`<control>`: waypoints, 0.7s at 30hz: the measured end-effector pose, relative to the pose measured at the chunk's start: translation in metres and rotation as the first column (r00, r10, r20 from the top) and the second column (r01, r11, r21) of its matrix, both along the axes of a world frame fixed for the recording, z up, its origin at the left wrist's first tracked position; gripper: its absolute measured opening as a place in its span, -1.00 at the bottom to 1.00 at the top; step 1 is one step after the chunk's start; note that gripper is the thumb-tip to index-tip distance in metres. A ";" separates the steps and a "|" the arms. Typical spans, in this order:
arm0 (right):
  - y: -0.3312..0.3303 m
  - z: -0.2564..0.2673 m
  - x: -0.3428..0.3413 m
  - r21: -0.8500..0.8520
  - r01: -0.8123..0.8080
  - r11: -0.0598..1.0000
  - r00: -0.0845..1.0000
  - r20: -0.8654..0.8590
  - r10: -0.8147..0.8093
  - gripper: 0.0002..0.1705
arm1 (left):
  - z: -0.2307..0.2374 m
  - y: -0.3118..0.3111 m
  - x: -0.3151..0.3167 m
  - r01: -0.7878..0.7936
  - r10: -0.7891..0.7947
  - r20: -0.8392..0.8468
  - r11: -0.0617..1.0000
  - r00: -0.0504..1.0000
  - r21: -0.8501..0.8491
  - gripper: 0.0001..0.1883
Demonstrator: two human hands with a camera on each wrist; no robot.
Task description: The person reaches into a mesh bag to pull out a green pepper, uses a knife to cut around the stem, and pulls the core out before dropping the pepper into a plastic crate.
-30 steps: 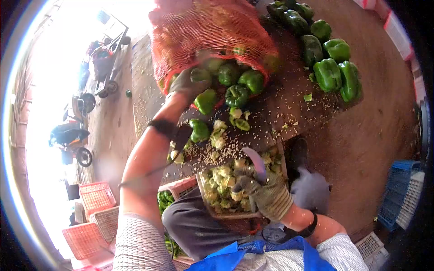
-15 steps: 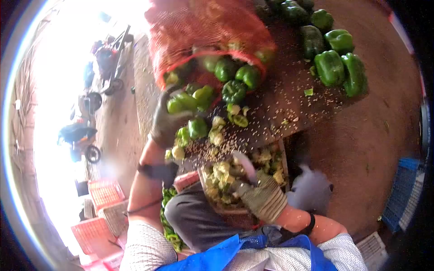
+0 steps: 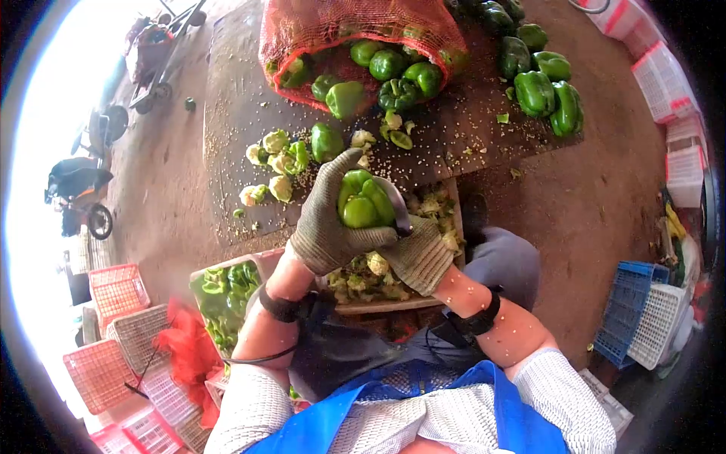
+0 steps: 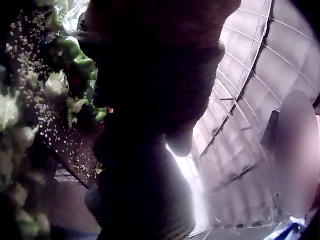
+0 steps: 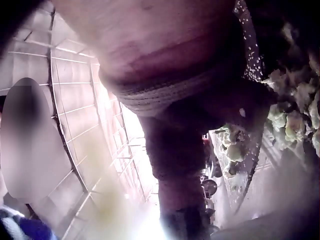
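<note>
In the head view, my gloved left hand [image 3: 327,223] holds a green pepper [image 3: 364,200] above the table's near edge, fingers and thumb around its left and lower sides. My gloved right hand [image 3: 420,256] grips a curved knife [image 3: 396,204], whose blade lies against the pepper's right side. Both hands meet below the pepper. The left wrist view shows the left glove [image 4: 150,130] as a dark shape; in the right wrist view the right glove [image 5: 175,120] is dark too, and the pepper is hidden in both.
A red mesh bag [image 3: 363,23] of peppers lies open on the table [image 3: 242,98]. Cut cores [image 3: 280,188] and seeds are scattered before it. Several peppers [image 3: 534,94] stand at the right. Below the hands is a crate of cores [image 3: 370,286]; a crate of peppers [image 3: 227,291] sits left.
My left hand has come back from the bag to my right hand with a pepper. The knife has moved from above the core crate to the pepper's side. The head view has shifted.
</note>
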State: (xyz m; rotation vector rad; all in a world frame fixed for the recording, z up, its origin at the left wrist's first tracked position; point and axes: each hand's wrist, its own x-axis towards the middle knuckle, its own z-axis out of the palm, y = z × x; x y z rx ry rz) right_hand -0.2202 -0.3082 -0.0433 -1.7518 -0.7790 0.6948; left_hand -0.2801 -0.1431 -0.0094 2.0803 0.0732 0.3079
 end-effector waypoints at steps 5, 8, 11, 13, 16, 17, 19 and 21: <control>0.019 0.006 -0.010 0.144 0.032 0.989 0.995 -0.100 -0.018 -0.47 | -0.006 0.007 -0.001 -0.042 0.039 -0.059 0.998 0.997 -0.046 0.14; 0.025 -0.011 -0.016 0.171 0.049 0.984 0.998 -0.051 -0.040 -0.48 | 0.006 0.012 0.001 0.017 0.001 -0.073 0.969 0.997 0.248 0.11; 0.034 -0.026 -0.021 0.339 0.114 0.934 0.947 -0.321 0.001 -0.49 | 0.004 0.012 0.002 -0.003 -0.012 0.044 0.939 0.999 0.343 0.07; 0.040 -0.014 -0.014 -0.010 -0.051 0.999 0.993 -0.109 0.049 -0.54 | 0.003 0.008 0.006 -0.108 0.089 0.119 0.982 0.989 0.158 0.03; 0.057 0.019 0.000 -0.615 -0.262 0.744 0.849 0.219 0.481 -0.59 | 0.005 -0.012 0.018 -0.334 0.386 0.010 0.811 0.922 -0.480 -0.09; 0.056 0.018 -0.004 -0.547 -0.236 0.803 0.912 0.161 0.378 -0.59 | -0.003 -0.002 0.023 -0.357 0.430 -0.010 0.735 0.903 -0.576 -0.20; 0.054 0.017 -0.011 -0.430 -0.179 0.885 0.974 0.047 0.220 -0.59 | -0.018 0.018 0.027 -0.351 0.444 -0.145 0.427 0.884 -0.833 -0.37; 0.044 0.002 -0.012 -0.308 -0.143 0.941 0.989 -0.090 0.120 -0.53 | -0.029 0.048 0.024 -0.325 0.338 -0.277 0.094 0.900 -0.941 -0.48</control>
